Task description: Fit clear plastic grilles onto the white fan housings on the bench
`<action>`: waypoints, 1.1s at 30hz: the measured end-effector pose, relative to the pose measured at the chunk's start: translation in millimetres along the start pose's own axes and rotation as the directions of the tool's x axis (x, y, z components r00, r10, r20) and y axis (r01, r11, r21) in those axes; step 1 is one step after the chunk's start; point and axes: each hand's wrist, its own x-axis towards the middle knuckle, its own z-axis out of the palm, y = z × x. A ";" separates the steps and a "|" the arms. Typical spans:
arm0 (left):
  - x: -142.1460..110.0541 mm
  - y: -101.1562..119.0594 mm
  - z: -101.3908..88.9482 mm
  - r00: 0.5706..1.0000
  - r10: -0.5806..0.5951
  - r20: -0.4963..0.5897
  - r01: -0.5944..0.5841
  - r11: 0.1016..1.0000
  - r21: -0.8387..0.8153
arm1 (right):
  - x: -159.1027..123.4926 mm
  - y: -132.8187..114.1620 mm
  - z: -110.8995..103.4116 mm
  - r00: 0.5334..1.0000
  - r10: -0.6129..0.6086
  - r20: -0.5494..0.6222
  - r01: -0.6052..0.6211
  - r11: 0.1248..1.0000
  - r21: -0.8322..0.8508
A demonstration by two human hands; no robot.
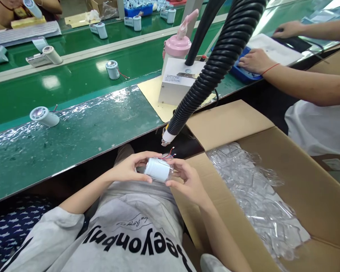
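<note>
Here I observe: left hand (128, 167), gripping one end of the pale-blue cylinder (158, 169) | right hand (191, 183), gripping the other | cylinder: before the shirt (130, 223), near the black hose (212, 71) | carton (303, 181): at right.

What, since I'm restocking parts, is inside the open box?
Clear plastic pieces lie heaped in the box, with white material showing at their edge. Whatever lies beneath the heap is covered and cannot be seen.
</note>
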 end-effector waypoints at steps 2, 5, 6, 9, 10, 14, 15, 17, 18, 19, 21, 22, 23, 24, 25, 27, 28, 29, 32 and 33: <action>-2.9 2.5 1.5 0.999 0.033 0.009 -0.033 0.998 0.058 | -1.8 -3.5 0.1 1.000 0.020 0.021 -0.021 1.000 0.014; -7.3 5.7 1.8 0.997 0.074 0.025 -0.077 0.985 0.157 | -3.5 -6.1 1.9 0.996 0.070 0.050 -0.073 0.995 0.061; -8.7 6.7 1.7 0.995 0.091 0.034 -0.095 0.979 0.179 | -3.9 -6.6 2.7 0.995 0.088 0.054 -0.093 0.992 0.081; -12.3 8.8 1.1 0.990 0.131 0.058 -0.141 0.968 0.209 | -4.8 -8.1 5.6 0.989 0.133 0.058 -0.141 0.978 0.151; -13.2 9.2 0.9 0.988 0.140 0.061 -0.150 0.965 0.217 | -4.9 -8.7 6.7 0.988 0.146 0.058 -0.154 0.973 0.173; -15.4 9.0 0.3 0.984 0.163 0.072 -0.177 0.950 0.259 | -4.4 -11.6 11.2 0.979 0.202 0.041 -0.206 0.950 0.234; -15.8 8.9 0.3 0.983 0.166 0.075 -0.181 0.947 0.267 | -4.0 -12.2 12.4 0.975 0.219 0.045 -0.223 0.942 0.251; -16.6 9.2 0.3 0.983 0.168 0.080 -0.184 0.943 0.278 | -3.1 -12.9 14.9 0.966 0.251 0.067 -0.260 0.921 0.291; -17.0 9.6 0.3 0.982 0.168 0.084 -0.185 0.942 0.280 | -2.6 -12.9 16.2 0.961 0.264 0.080 -0.276 0.910 0.309; -17.4 10.1 0.4 0.982 0.166 0.087 -0.184 0.943 0.278 | -2.1 -12.6 17.4 0.957 0.274 0.090 -0.289 0.901 0.323; -18.1 11.3 0.4 0.983 0.158 0.089 -0.177 0.947 0.267 | -1.4 -11.6 19.5 0.954 0.284 0.096 -0.299 0.892 0.338; -18.4 11.8 0.3 0.984 0.154 0.084 -0.171 0.951 0.258 | -1.2 -10.8 20.4 0.954 0.283 0.094 -0.298 0.891 0.342; -18.6 12.2 0.1 0.987 0.145 0.075 -0.159 0.956 0.247 | -1.2 -9.9 21.1 0.955 0.282 0.091 -0.296 0.890 0.346; -18.6 12.3 -0.1 0.989 0.131 0.062 -0.142 0.962 0.232 | -1.4 -8.6 21.6 0.956 0.281 0.085 -0.292 0.889 0.351; -18.4 12.1 -0.5 0.993 0.112 0.049 -0.119 0.970 0.210 | -1.6 -6.9 22.1 0.957 0.278 0.076 -0.287 0.888 0.359; -16.8 9.8 -1.7 0.998 0.061 0.030 -0.064 0.988 0.140 | -1.7 -1.3 22.5 0.960 0.275 0.050 -0.272 0.883 0.382; -15.0 7.6 -2.6 0.999 0.030 0.021 -0.032 0.995 0.090 | -1.3 2.9 22.7 0.961 0.274 0.036 -0.265 0.878 0.398; -12.4 4.6 -3.7 1.000 -0.002 0.011 0.001 0.999 0.032 | -0.4 8.3 22.8 0.961 0.277 0.019 -0.259 0.870 0.420; 1.8 -8.0 -8.1 0.995 -0.089 -0.051 0.081 0.986 -0.148 | 6.8 29.4 23.3 0.952 0.304 -0.044 -0.238 0.819 0.522; 8.4 -12.6 -9.7 0.990 -0.119 -0.081 0.102 0.976 -0.190 | 10.7 37.3 23.4 0.946 0.316 -0.070 -0.225 0.798 0.559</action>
